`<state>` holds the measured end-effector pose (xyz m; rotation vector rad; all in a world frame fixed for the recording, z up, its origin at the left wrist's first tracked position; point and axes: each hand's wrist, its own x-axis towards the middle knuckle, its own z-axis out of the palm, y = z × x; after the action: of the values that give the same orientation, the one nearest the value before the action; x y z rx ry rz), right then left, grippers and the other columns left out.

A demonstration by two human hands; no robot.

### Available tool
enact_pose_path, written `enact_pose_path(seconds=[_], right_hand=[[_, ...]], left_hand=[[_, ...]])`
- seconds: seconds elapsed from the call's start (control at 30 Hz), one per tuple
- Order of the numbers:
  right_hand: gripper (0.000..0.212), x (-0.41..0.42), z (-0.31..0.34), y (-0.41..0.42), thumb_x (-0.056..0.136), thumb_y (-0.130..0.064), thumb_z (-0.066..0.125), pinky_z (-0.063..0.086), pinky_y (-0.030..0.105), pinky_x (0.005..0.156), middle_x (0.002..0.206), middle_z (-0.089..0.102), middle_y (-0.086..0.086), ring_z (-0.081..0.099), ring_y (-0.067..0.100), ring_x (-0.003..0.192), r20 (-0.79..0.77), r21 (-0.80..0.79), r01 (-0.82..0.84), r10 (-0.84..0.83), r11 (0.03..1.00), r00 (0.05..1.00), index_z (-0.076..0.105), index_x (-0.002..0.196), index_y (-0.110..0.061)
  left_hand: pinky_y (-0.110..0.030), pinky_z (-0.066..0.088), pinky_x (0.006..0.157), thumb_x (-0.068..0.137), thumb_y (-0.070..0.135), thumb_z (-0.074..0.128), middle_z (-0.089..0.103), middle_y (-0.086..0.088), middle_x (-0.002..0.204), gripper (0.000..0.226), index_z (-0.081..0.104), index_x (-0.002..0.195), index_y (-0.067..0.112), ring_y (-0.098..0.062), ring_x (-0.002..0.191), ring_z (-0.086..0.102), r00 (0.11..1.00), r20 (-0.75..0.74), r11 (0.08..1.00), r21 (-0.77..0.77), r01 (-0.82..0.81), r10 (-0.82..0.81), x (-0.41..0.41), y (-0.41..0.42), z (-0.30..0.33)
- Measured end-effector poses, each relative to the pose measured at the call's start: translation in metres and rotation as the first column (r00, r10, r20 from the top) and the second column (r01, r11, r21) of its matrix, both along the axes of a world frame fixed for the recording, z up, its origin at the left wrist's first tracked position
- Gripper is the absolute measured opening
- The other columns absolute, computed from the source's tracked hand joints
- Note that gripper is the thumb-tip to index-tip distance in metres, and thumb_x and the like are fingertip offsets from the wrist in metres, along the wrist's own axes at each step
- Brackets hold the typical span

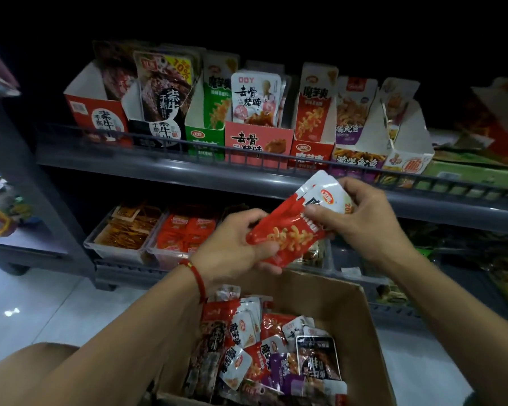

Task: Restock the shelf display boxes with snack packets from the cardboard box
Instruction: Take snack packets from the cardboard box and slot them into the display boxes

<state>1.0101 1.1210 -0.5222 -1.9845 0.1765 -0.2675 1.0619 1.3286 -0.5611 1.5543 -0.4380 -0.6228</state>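
1. Gripping lower end of red snack packets (291, 230), left hand (235, 247) has fingers curled under, thumb on front.
2. Packets sit between both hands, above cardboard box (361, 332), below red display box (313, 150) on upper shelf (159, 168).
3. Right hand (361, 221) pinches packets' white top end, fingers curled.

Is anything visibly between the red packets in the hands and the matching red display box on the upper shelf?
Nothing visible blocks the path. Both the left hand and right hand hold the red packets below and in front of the red display box; only the shelf's low front rail must be cleared.
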Motion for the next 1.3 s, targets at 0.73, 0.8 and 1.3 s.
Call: enact_pose_path(seconds=[0.73,0.8,1.3], right_hand=[[0.058,0.116,0.185,-0.058,0.083,-0.02,0.08,0.053,0.038,0.093,0.135,0.061,0.001,0.06,0.017,0.113,0.129,-0.717,0.128,-0.051,0.686,0.99,0.055,0.135,-0.021],[0.064,0.13,0.184,-0.057,0.083,-0.02,0.08,0.055,0.041,0.091,0.141,0.057,0.002,0.06,0.021,0.115,0.092,-0.74,0.106,-0.056,0.664,0.994,0.051,0.141,-0.024],[0.065,0.191,0.138,-0.037,0.087,-0.027,0.076,0.05,0.052,0.102,0.136,0.059,0.015,0.06,0.039,0.121,-0.1,-0.881,0.02,-0.227,0.472,0.969,0.047,0.145,-0.019]], left_hand=[[-0.038,0.063,0.082,0.093,-0.001,0.065,0.066,-0.004,0.116,0.025,0.068,0.106,0.021,-0.018,0.107,0.067,0.861,-0.143,0.845,-0.168,-0.508,0.489,0.046,0.012,0.026],[-0.036,0.063,0.079,0.092,-0.002,0.065,0.066,-0.004,0.115,0.026,0.068,0.106,0.021,-0.018,0.106,0.066,0.862,-0.131,0.848,-0.161,-0.506,0.489,0.048,0.014,0.026],[-0.04,0.062,0.085,0.093,-0.001,0.062,0.065,0.0,0.112,0.026,0.065,0.104,0.023,-0.011,0.096,0.065,0.856,-0.057,0.852,-0.079,-0.518,0.515,0.05,0.011,0.029]])
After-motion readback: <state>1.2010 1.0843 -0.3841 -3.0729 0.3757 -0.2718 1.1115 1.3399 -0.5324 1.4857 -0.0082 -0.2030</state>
